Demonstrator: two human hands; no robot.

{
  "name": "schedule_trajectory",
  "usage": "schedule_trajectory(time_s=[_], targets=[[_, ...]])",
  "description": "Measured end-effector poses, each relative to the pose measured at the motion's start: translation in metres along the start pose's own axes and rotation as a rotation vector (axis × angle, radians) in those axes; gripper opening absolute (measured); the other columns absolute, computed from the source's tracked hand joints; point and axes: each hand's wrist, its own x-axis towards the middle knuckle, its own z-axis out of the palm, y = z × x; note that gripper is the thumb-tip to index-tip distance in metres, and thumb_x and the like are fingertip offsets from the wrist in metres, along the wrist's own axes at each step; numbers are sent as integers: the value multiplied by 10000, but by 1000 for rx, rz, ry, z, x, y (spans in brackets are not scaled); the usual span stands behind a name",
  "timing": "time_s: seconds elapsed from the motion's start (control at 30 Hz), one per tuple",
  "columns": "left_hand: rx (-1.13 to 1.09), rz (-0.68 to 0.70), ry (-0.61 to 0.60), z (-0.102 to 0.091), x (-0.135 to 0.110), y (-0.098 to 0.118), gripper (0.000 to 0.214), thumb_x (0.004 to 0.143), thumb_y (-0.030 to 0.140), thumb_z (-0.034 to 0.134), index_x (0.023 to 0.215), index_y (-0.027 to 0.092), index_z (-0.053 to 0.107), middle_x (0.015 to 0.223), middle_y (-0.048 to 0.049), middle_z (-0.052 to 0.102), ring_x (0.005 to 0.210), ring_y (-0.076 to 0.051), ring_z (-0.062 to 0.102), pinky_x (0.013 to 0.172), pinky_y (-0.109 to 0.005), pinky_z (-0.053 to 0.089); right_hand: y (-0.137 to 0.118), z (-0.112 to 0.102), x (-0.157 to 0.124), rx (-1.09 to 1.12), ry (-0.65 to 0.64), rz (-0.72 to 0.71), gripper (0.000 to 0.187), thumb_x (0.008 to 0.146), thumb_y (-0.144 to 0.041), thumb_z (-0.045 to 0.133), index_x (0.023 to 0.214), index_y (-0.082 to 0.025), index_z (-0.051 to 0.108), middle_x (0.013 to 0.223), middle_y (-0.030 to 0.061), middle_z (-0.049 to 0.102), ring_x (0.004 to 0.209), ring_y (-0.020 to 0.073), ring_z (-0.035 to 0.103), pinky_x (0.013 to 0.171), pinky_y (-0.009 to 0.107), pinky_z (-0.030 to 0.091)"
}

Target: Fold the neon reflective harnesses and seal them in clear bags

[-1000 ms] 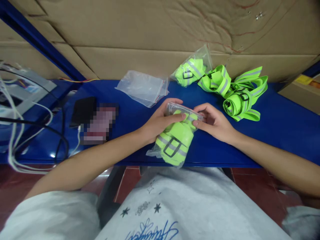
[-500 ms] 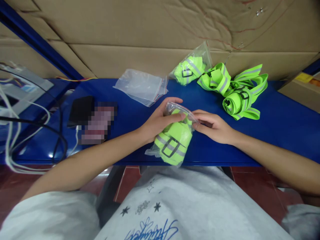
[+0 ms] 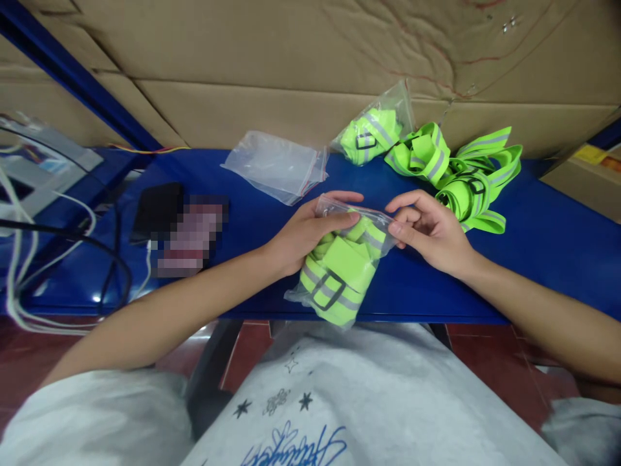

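Observation:
A clear zip bag (image 3: 388, 238) holds a folded neon-yellow reflective strap (image 3: 347, 259) with a grey stripe and a black buckle. It hangs tilted over the front edge of the blue table. My left hand (image 3: 308, 233) grips the bag's upper left side, thumb lying across the front near the opening. At the upper right corner, my right hand (image 3: 427, 230) pinches the bag's edge between thumb and fingers. The bag's mouth is stretched between both hands; whether its zip is sealed I cannot tell.
Flat empty zip bags (image 3: 276, 167) lie at the back of the table. Another bagged strap (image 3: 371, 136) and loose rolled straps (image 3: 470, 188) sit back right. Left are a black flat object (image 3: 158, 210), a blurred-out item (image 3: 191, 236) and cables (image 3: 19, 278).
My right hand has moved slightly right and its fingers have lifted and spread a little. The bag's top is pulled wider, showing more of the strap inside. My left hand keeps its grip.

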Motion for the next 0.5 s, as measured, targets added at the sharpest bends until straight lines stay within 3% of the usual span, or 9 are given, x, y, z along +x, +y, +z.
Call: schedule_trajectory(time_s=[0.2, 0.4, 0.5], targets=[[-13, -67, -33, 2, 1, -3, 469, 751, 367, 891, 1162, 224, 715, 987, -22, 770, 822, -150, 724, 740, -243, 579, 5, 0, -1, -131, -133, -105, 242, 959, -358, 711, 1182, -268, 683, 1117, 21, 686, 947, 148, 631, 819, 269, 512], [6, -68, -22, 4, -1, -4, 458, 742, 382, 897, 1128, 215, 715, 980, -14, 763, 809, -135, 706, 736, -235, 565, 7, 5, -3, -89, -155, -78, 401, 970, -359, 691, 1346, -284, 572, 1138, 34, 654, 989, 165, 630, 846, 284, 538], [53, -60, -39, 5, -1, -7, 454, 749, 401, 889, 1127, 220, 713, 954, -9, 759, 798, -128, 693, 720, -226, 543, 7, 3, -2, -181, -261, -137, 303, 992, -365, 655, 1277, -261, 656, 1128, 55, 639, 1031, 179, 617, 906, 312, 525]])
